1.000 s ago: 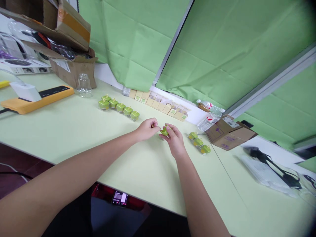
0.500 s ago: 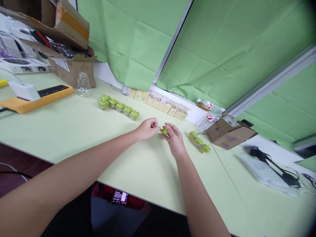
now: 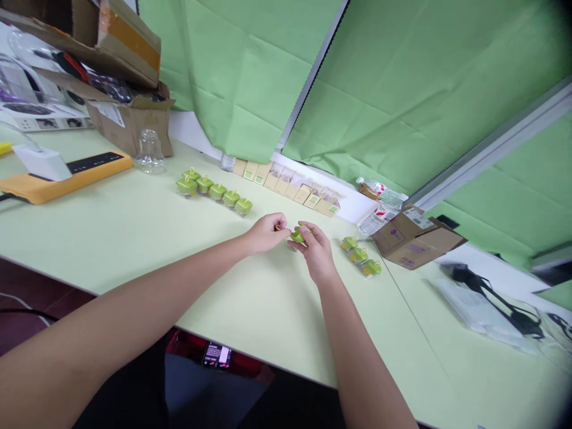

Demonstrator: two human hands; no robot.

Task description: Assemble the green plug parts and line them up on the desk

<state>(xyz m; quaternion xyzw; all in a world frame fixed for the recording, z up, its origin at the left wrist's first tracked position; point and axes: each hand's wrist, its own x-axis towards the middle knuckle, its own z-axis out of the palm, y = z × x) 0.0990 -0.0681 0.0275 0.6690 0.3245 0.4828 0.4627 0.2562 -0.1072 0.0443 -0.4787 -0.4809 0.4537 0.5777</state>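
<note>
Over the middle of the table, my right hand (image 3: 318, 256) is closed on a small green lid (image 3: 297, 236), gripping its edge between thumb and fingers. My left hand (image 3: 266, 233) meets it from the left, its thumb and fingers pinched together at the lid's near side. A bit of something brownish shows between those left fingers, too small to name. To the left stand several small clear containers with green lids (image 3: 217, 192), each with a pale yellow loop on top. Three similar green-lidded containers (image 3: 358, 255) form a short row right of my right hand.
Small tan cartons (image 3: 281, 182) line the wall behind. On the left are an orange power strip (image 3: 89, 171), a clear glass jar (image 3: 151, 154) and a cardboard box (image 3: 129, 125). A second cardboard box (image 3: 413, 241), plastic bottles (image 3: 379, 205) and a black cable (image 3: 496, 298) lie right.
</note>
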